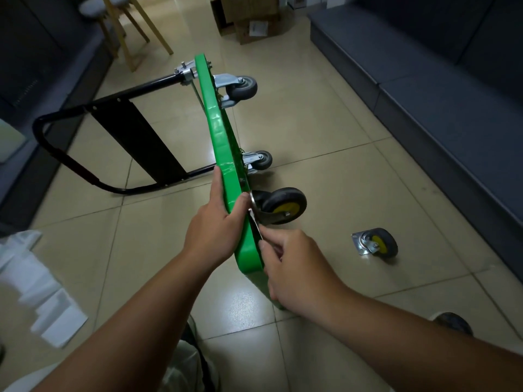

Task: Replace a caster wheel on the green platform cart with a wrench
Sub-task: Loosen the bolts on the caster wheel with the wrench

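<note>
The green platform cart (220, 131) stands on its edge on the tiled floor, its black handle (85, 142) folded out to the left. My left hand (218, 222) grips the cart's near green edge. A black caster with a yellow hub (283, 206) sits against the underside by my hands. My right hand (288, 261) pinches a thin silver wrench (254, 222) whose tip reaches the caster's mounting plate. Two grey casters (243, 87) (261, 159) sit farther along the underside. A loose yellow-hub caster (375, 244) lies on the floor to the right.
A dark sofa (438, 94) runs along the right side, another dark seat (42, 66) along the left. Cardboard boxes (252, 21) and wooden chair legs (135, 32) stand at the back. White foam packing (42, 292) lies at the lower left.
</note>
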